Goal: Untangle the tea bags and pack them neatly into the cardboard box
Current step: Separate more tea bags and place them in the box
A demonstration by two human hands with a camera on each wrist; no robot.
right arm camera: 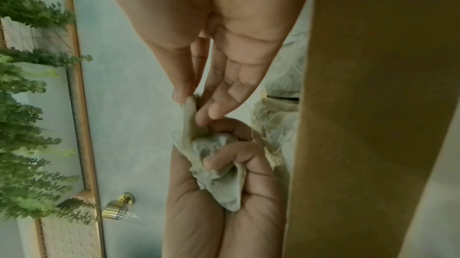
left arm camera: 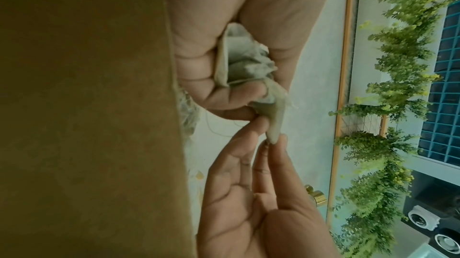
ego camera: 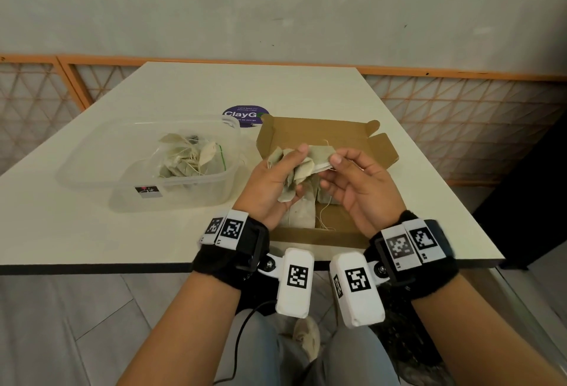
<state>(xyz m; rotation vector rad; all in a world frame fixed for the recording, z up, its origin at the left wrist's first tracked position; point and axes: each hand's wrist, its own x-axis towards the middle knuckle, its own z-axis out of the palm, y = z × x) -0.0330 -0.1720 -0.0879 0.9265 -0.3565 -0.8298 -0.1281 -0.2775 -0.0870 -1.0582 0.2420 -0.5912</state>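
- Head view: from above and behind, facing forward and down; both hands mid-frame over the cardboard box (ego camera: 325, 137) on the table (ego camera: 184, 88), wall beyond the fingers.
- Left wrist view: very close, looking along the left hand (left arm camera: 224, 50) toward its fingertips; right hand (left arm camera: 251, 193) enters opposite them.
- Right wrist view: very close, along the right hand (right arm camera: 224, 46); left hand (right arm camera: 224, 203) opposite.
- Shared by all three: the tea bag clump (ego camera: 299, 170) between the fingertips.

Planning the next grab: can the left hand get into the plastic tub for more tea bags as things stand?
Probably not yet. The plastic tub stands open, nothing over it, but the left hand grips a clump of tea bags that the right hand is pinching.
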